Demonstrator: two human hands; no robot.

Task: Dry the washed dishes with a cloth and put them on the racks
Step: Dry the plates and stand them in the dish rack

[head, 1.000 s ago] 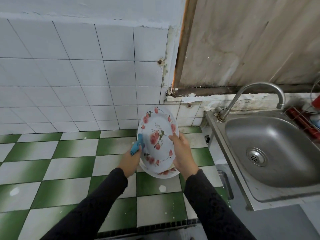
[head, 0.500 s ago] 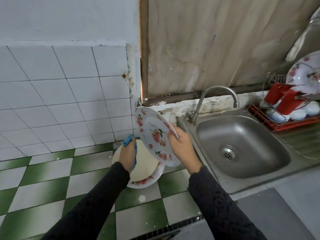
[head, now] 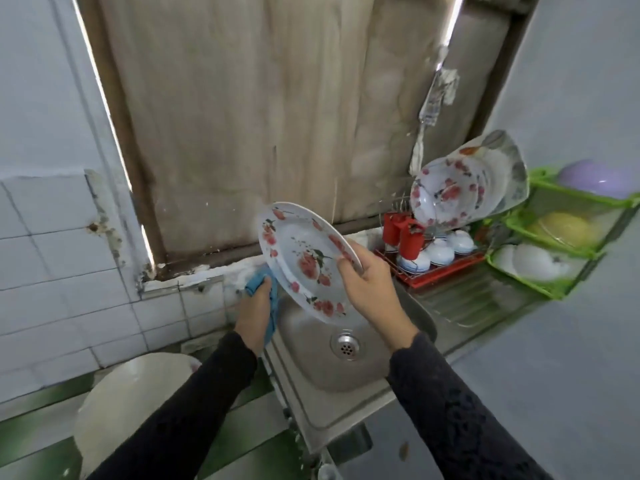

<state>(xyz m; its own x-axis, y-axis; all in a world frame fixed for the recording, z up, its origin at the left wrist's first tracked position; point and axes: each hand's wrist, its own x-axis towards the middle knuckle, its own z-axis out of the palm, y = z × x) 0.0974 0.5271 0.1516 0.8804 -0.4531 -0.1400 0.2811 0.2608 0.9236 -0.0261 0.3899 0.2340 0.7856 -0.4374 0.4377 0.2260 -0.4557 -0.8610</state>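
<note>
cloth [head: 257, 285] partly behind plate [head: 304, 259], rack [head: 445, 271] blurred

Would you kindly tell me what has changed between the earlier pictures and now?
The right hand carried the flowered plate rightward, from above the counter to over the sink, nearer the rack; the left hand followed. Unchanged: right holds plate, left holds blue cloth.

We see a bench [head: 31, 441] of green and white tiles at the lower left, with one upturned plate [head: 131, 393] lying on it near the wall. A steel sink [head: 349, 375] adjoins the bench on the right, and its ribbed drainboard [head: 460, 299] runs on rightward. On the drainboard stand a red rack [head: 450, 268] and, just beside it, a tiered green rack [head: 554, 296].
</note>
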